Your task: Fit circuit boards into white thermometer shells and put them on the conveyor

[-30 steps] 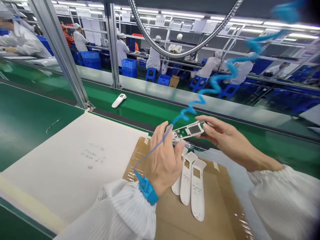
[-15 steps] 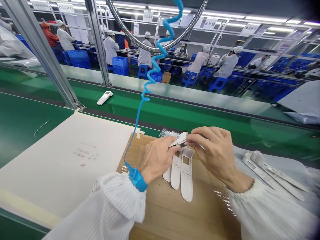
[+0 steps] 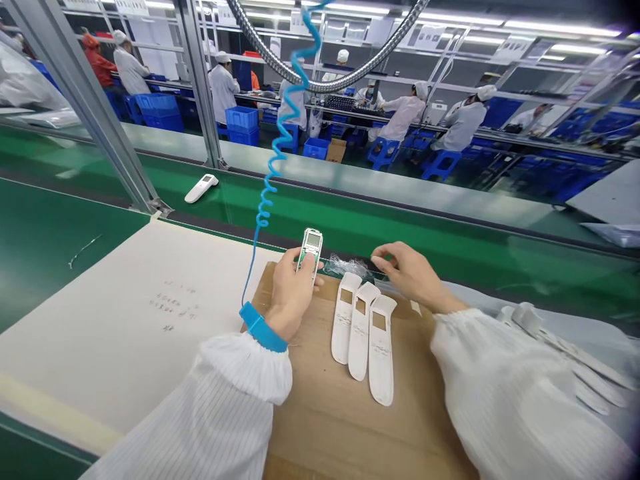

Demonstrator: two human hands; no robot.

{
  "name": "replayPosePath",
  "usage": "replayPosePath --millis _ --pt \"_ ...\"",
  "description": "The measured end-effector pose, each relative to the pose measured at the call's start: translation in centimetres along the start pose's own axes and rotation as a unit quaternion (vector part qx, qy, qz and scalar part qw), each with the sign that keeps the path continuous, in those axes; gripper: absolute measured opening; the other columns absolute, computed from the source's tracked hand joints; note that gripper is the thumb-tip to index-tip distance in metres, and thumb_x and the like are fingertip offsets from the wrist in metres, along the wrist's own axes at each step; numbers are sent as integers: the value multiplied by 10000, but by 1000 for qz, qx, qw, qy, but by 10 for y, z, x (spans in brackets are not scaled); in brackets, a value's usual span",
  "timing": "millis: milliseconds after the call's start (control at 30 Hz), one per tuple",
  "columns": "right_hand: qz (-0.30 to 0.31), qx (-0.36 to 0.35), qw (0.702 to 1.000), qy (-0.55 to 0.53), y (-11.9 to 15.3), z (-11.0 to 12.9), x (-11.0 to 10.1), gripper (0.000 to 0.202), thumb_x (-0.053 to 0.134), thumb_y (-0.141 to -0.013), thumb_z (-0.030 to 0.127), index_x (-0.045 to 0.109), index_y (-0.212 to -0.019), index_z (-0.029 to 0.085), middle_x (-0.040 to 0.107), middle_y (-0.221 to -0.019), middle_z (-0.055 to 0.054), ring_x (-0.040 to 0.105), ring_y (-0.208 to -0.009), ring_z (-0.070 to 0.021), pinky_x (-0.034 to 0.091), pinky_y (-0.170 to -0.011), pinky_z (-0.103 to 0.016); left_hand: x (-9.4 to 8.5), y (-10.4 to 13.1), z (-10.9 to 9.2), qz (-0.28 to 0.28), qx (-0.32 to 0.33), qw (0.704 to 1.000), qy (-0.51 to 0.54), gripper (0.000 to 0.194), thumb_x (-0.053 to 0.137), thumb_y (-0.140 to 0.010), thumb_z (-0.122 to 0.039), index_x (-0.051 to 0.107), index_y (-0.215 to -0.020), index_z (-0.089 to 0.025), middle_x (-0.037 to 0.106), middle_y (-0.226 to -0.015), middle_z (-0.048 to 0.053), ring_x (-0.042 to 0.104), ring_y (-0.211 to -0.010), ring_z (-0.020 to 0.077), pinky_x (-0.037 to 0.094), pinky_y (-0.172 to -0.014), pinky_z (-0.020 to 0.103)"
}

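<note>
The left hand point(image 3: 290, 293) pinches a small board point(image 3: 310, 248) with a little screen and holds it up just above the far edge of the cardboard point(image 3: 325, 413). The right hand point(image 3: 407, 273) is half curled with nothing in it, fingertips down by the crinkly plastic point(image 3: 347, 265) near three white shells point(image 3: 363, 330). That pinch looks light, so the board might slip and drop, or the blue curly cord point(image 3: 270, 180) on the wrist could tug it loose.

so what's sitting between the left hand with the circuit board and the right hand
In the head view, a crumpled clear plastic bag lies between the left hand holding the circuit board and the right hand, with three white shells just nearer.
</note>
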State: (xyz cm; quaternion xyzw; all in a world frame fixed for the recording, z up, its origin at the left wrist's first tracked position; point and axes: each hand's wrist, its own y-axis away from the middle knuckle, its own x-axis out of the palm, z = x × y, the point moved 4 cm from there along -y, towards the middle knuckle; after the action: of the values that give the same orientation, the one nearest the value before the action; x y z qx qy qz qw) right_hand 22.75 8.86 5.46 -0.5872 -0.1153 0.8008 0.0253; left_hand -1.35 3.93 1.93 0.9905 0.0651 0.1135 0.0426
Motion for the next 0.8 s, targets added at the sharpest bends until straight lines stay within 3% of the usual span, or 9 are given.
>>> replayPosePath --millis 67,133,233,400,533,667,733,800 --pt "30 2 998 -48 22 -4 -6 382 443 -951 527 696 -1038 255 717 -1078 -70 657 -892 -250 494 -780 -378 3 3 -1 12 3 1000 3 223 541 -966 -300 602 -1134 -165 702 -967 59 570 -546 77 435 -490 210" --pt "108 -22 990 -87 47 -2 -6 429 483 -923 618 723 -1021 276 735 -1042 -54 664 -888 -264 513 -757 -382 6 6 -3 26 14 1000 -5 208 575 -950 -305 604 -1107 -170 683 -896 35 548 -545 72 420 -493 204" --pt "166 -48 978 -115 77 4 -3 411 513 -911 634 723 -981 288 737 -1018 -43 663 -848 -268 527 -740 -406 12 14 -7 64 27 997 -16 190 658 -905 -310 598 -1016 -168 601 -738 -12 522 -570 75 407 -522 196" --pt "121 35 969 -214 95 14 -27 419 505 -895 678 632 -826 285 694 -737 -40 636 -636 -245 551 -592 -393 23 25 -12 157 12 985 67 253 677 -884 -245 544 -1091 -187 564 -775 -29 541 -608 81 459 -596 225" --pt "70 98 931 -345 90 23 -41 406 622 -858 652 681 -1088 322 721 -921 -59 673 -829 -260 608 -712 -382 24 26 -12 180 16 983 31 349 681 -898 -343 546 -1188 -205 595 -795 -13 540 -611 92 459 -612 239" --pt "7 132 851 -508 82 35 -16 456 730 -820 590 665 -1166 301 690 -942 -21 638 -841 -189 590 -794 -305 21 26 -10 168 68 980 -79 506 734 -835 -526 592 -1208 -215 680 -1064 64 634 -877 172 506 -775 287" --pt "-21 128 810 -572 81 41 0 425 749 -826 548 651 -1165 312 661 -923 3 609 -801 -154 574 -766 -264 20 25 -7 148 71 978 -127 484 773 -805 -496 623 -1158 -200 691 -1071 73 641 -938 202 511 -825 309" --pt "-17 106 790 -603 84 45 11 420 763 -830 505 630 -1189 334 639 -955 12 604 -830 -150 565 -782 -256 18 24 -2 125 55 982 -132 386 758 -825 -454 649 -1076 -183 698 -981 72 644 -856 193 515 -765 303"
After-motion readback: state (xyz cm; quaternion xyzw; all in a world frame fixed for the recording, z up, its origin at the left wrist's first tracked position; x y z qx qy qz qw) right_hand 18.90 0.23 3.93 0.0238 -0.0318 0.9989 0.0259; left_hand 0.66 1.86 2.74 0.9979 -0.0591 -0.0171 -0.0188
